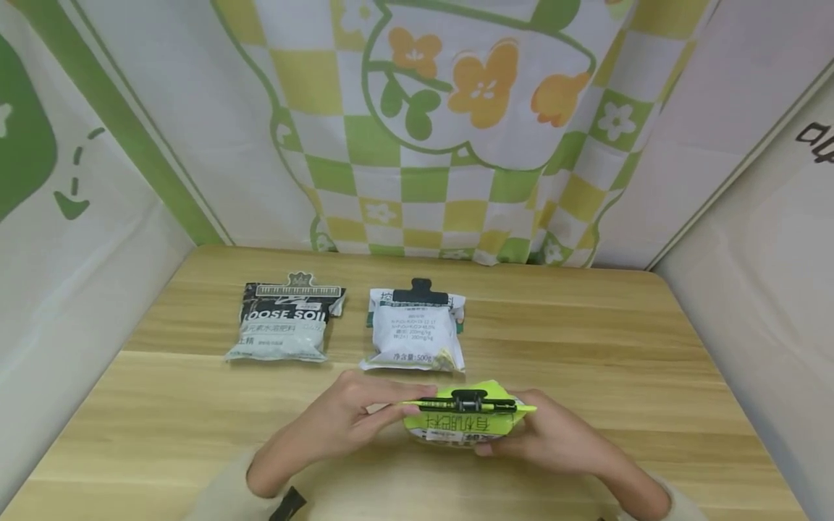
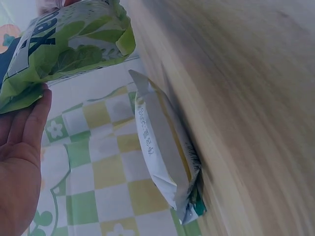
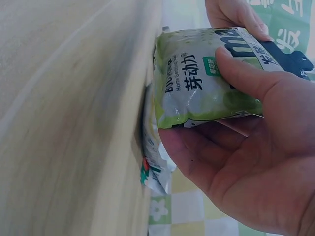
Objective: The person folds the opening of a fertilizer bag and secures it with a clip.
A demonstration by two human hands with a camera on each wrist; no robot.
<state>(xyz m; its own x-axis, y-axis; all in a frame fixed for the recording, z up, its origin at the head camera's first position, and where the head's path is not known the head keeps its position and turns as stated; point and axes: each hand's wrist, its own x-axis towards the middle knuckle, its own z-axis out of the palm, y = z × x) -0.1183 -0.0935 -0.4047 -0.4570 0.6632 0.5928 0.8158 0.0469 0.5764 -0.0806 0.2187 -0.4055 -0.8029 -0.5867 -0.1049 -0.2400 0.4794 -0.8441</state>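
Observation:
Above the near part of the table, both hands hold a green and white fertilizer bag [image 1: 449, 434], with its folded top facing up. A black clip [image 1: 469, 401] closes that top edge. My left hand [image 1: 355, 412] pinches the left end of the clipped edge between thumb and fingers. On the bag's other side, my right hand [image 1: 554, 434] grips it, the thumb on the printed front and the fingers beneath, as the right wrist view shows. The bag's underside stays clear of the wood in both wrist views.
Farther back on the wooden table [image 1: 554, 325] lie a white bag [image 1: 417, 333] with a black clip [image 1: 420, 291] and a black and grey bag [image 1: 283, 333] with a piano-patterned clip [image 1: 300, 289]. A checkered curtain [image 1: 449, 174] hangs behind the table.

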